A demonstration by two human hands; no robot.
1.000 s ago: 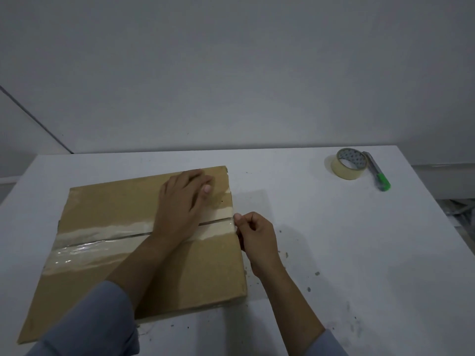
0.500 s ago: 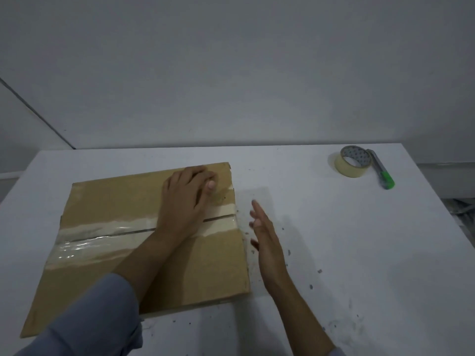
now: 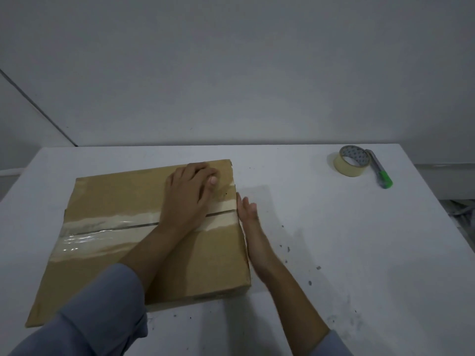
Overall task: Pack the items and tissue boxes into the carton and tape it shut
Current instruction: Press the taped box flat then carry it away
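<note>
Carton: plain brown corrugated cardboard, flat-topped and roughly square, flaps closed; it lies on the left half of the white table, its near edge towards the person.
Sleeves: soft grey-blue cloth, loosely creased, the nearest things in view, one on each forearm.
Table: smooth matte white top with straight edges, flecked with small dark specks to the right of the carton.
Right hand: fingers straight and pressed together, palm flat against the carton's right side wall, just below the end of the tape strip.
Tape strip: glossy clear tape over a paler band, wrinkled and catching the light on the left, running left to right across the lid along the dark seam between the flaps.
Left hand: laid palm down on the lid over the right part of the tape strip, fingers extended and close together, pressing flat near the far right corner.
Tape roll: a ring of pale yellowish tape with a printed card core, lying on the far right of the table, well apart from the carton.
Utility knife: slim grey body with a bright green end, lying just beside the tape roll on its right.
Wall: flat, dull grey-white, behind the table's far edge.
</note>
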